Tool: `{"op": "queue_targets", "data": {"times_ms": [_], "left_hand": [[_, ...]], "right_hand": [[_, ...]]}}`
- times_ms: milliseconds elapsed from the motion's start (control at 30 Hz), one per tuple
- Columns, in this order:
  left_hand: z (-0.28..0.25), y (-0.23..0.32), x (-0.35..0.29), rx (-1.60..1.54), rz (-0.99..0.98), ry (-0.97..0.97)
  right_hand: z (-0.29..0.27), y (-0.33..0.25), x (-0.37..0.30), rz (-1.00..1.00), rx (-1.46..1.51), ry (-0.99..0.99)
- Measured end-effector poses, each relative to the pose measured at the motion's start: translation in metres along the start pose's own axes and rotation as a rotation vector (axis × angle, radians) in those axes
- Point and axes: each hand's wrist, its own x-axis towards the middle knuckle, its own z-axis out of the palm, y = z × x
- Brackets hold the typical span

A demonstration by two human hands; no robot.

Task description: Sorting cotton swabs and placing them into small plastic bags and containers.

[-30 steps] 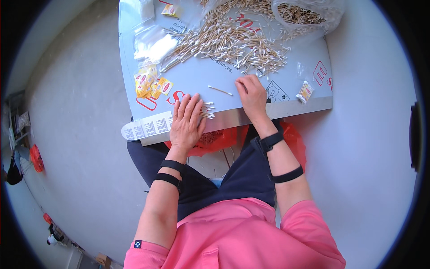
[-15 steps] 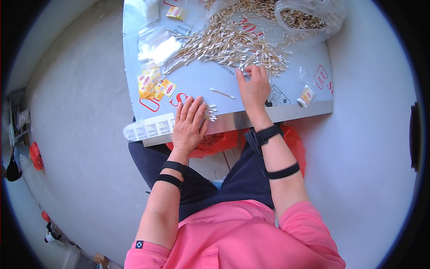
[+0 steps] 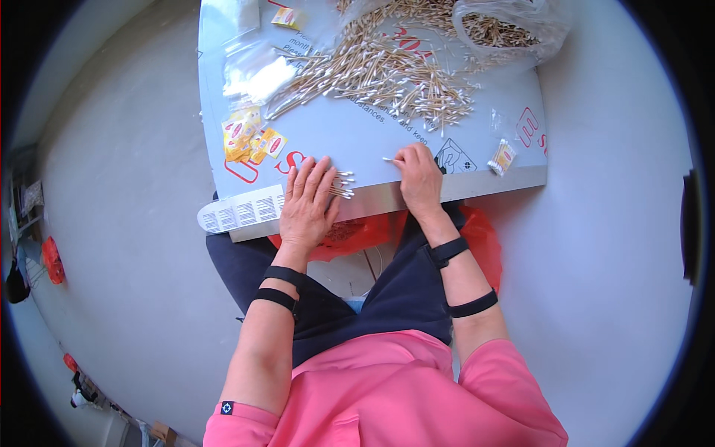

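My left hand (image 3: 305, 208) lies flat with its fingers stretched out over several cotton swabs (image 3: 343, 184) at the table's front edge. Only their white tips stick out to the right of it. To the right, my right hand (image 3: 421, 179) has its fingers closed on a single cotton swab (image 3: 389, 159); one white tip points left, the rest is hidden by the fingers. Beyond both hands spreads a large loose heap of wooden-stick cotton swabs (image 3: 380, 78). A small packet of swabs (image 3: 501, 158) with a yellow label lies right of my right hand.
Yellow printed cards (image 3: 242, 135) and clear plastic bags (image 3: 261, 80) lie at the table's left side, another yellow card (image 3: 286, 18) farther back. At the back right a clear bag (image 3: 514, 48) holds more swabs. A red plastic bag (image 3: 484, 242) hangs below the metal edge (image 3: 484, 184).
My right hand has drawn back from the heap toward me and closed on a swab. The single swab that lay between my hands is gone from its spot. My left hand stays put.
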Motion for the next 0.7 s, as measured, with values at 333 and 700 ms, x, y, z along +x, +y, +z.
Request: {"op": "queue_targets", "data": {"times_ms": [333,700], "left_hand": [[0.002,-0.001,0.002,0.002,0.009,0.012],[0.005,0.003,0.003,0.050,0.010,-0.031]], "right_hand": [[-0.013,-0.040,-0.065,-0.197,0.265,-0.162],[0.013,0.009,0.068,0.361,0.017,0.121]]}}
